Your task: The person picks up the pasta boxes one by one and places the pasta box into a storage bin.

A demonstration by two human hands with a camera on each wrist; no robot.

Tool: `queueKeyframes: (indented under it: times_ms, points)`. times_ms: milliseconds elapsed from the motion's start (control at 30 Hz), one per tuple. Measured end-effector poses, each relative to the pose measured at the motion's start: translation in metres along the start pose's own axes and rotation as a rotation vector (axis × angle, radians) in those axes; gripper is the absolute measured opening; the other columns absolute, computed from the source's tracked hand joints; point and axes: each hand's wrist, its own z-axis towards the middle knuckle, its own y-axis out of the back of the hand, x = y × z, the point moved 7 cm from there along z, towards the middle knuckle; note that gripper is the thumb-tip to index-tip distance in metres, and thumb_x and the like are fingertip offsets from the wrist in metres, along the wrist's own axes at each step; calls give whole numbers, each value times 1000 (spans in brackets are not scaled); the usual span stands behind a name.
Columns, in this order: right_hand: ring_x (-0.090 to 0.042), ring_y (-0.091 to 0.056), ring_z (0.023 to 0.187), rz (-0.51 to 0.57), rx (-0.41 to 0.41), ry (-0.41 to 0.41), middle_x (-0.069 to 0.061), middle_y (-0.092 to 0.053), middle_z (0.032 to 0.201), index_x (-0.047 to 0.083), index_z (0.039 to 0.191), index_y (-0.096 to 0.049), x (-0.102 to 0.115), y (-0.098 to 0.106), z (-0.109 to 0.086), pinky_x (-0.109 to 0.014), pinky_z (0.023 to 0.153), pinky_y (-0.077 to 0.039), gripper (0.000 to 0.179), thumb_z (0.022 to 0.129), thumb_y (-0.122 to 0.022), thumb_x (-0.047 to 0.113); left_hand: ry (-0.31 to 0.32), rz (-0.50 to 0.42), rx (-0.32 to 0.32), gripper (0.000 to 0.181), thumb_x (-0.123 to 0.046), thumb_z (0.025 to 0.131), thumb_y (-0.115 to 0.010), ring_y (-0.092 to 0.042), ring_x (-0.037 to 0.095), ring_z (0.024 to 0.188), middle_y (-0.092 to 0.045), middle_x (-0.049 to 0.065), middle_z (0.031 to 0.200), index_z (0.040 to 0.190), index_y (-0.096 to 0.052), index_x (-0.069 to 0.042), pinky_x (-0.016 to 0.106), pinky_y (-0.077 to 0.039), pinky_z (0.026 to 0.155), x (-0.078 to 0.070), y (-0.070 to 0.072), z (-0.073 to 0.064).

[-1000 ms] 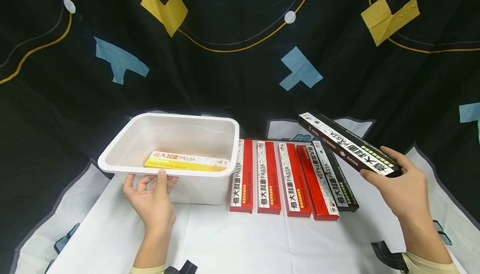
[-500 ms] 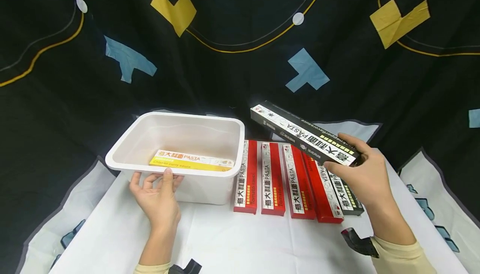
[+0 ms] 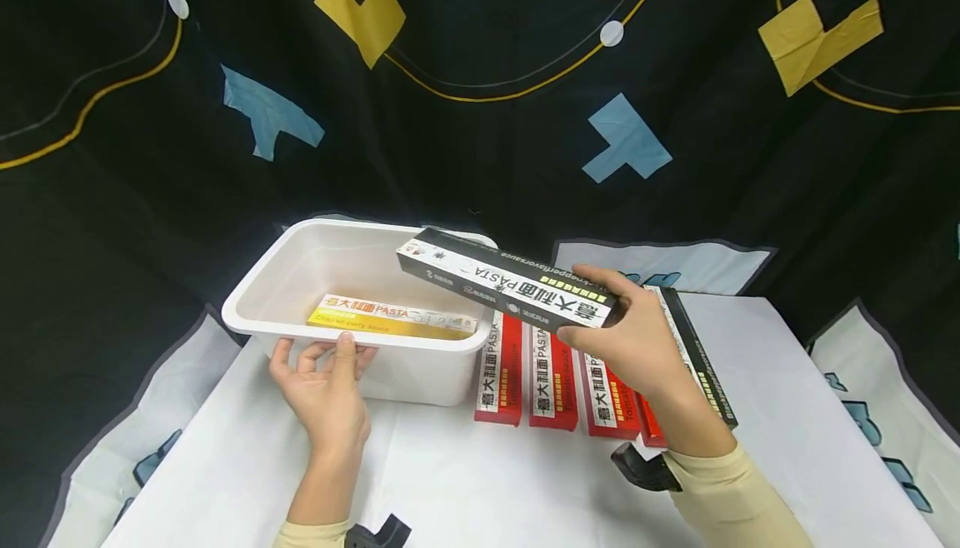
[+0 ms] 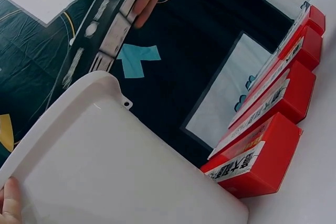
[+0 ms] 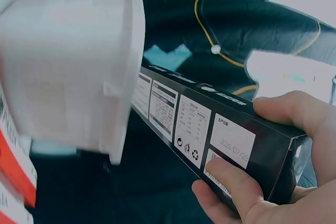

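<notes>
My right hand grips a black pasta box by its near right end. The box's far left end hangs over the right side of a white plastic bin. In the right wrist view, thumb and fingers clasp the black box from opposite sides. My left hand holds the bin's front rim, thumb on the rim and fingers beneath it. Inside the bin lies a yellow pasta box, labelled chicken curry sauce.
Several red tomato sauce pasta boxes lie in a row right of the bin, partly hidden by the right arm. Another black pasta box lies at the row's right end. A dark cloth hangs behind the white table.
My right hand has carried the black pasta box leftward, from above the right of the row to over the bin's right edge. The left hand keeps its hold on the rim.
</notes>
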Motion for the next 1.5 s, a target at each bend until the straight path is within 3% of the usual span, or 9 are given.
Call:
queueKeyframes:
  times_ms: [100, 267, 600, 833, 1133, 1500]
  points:
    - [-29, -61, 99, 14, 46, -6, -5, -58, 120, 26, 136, -54, 3, -20, 8, -35, 78, -64, 69, 75, -84, 13, 5, -4, -2, 73, 2, 90, -66, -66, 31, 97, -45, 18, 119, 142, -19, -17, 42, -61, 81, 0, -1, 0]
    - [-25, -59, 101, -59, 107, -21, 2, -57, 119, 32, 131, -57, 8, -53, 21, -34, 75, -64, 67, 72, -85, 18, 17, -11, -17, 73, 2, 90, -65, -66, 31, 94, -44, 18, 120, 142, -18, -18, 42, -61, 82, 1, -1, 0]
    - [-24, -60, 96, -95, 271, 48, 0, -61, 110, 22, 129, -60, 19, -116, 50, -31, 72, -63, 64, 70, -84, 15, 10, -62, -25, 73, 4, 89, -66, -66, 25, 81, -45, 18, 116, 141, -18, -17, 42, -62, 80, 1, -1, 0]
    - [-19, -62, 85, -238, 354, 107, 2, -63, 105, 13, 127, -62, 18, -153, 73, -28, 69, -60, 64, 65, -82, 15, -7, -61, -22, 73, 5, 90, -65, -67, 27, 85, -44, 21, 118, 142, -18, -17, 42, -61, 80, 1, 0, 0]
    - [-16, -59, 85, -366, 437, 105, 4, -64, 100, 8, 125, -64, 20, -184, 90, -25, 72, -55, 61, 67, -82, 20, 5, -44, -22, 74, 2, 90, -67, -65, 37, 96, -45, 17, 116, 142, -17, -17, 42, -61, 81, 3, 0, 0]
    - [-15, -58, 88, -460, 507, 146, 0, -65, 104, 5, 127, -61, 19, -206, 101, -20, 75, -51, 62, 70, -84, 14, -1, -64, -24, 75, 3, 89, -67, -67, 29, 88, -44, 20, 117, 142, -17, -17, 42, -62, 79, 3, -1, 0]
